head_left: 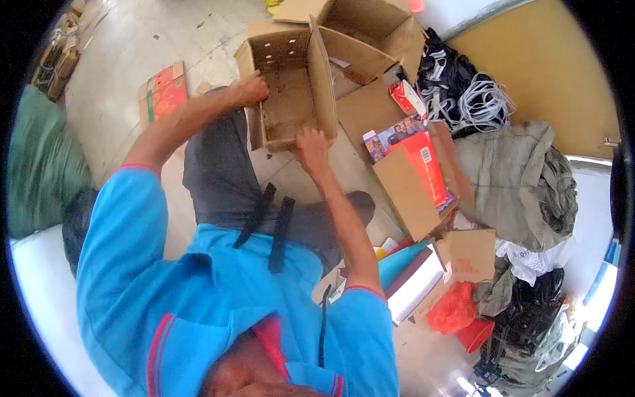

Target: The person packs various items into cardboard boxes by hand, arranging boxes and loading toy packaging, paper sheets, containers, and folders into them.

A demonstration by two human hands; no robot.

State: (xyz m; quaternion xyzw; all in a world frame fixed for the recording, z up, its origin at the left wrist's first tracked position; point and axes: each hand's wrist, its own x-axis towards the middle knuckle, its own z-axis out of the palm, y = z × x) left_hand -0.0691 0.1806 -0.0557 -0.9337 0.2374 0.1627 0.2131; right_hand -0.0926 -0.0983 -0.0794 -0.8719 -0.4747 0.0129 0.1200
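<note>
An open cardboard box [291, 99] with a row of round holes in its far wall sits in front of my knees. My left hand [253, 89] is closed on the box's left wall, arm stretched out. On the near wall, close to its right corner, my right hand [311, 144] is closed with the fingers bent over the edge. Inside, the brown bottom is bare in the part that shows. Another open cardboard box [364, 30] stands just behind and to the right.
A flat red-and-green carton piece [163, 92] lies on the floor at left. To my right stand a box with red packages [423, 165], a box of folders [417, 284], a grey cloth sack [516, 178] and coiled white cord [486, 102]. A green sack [46, 165] sits far left.
</note>
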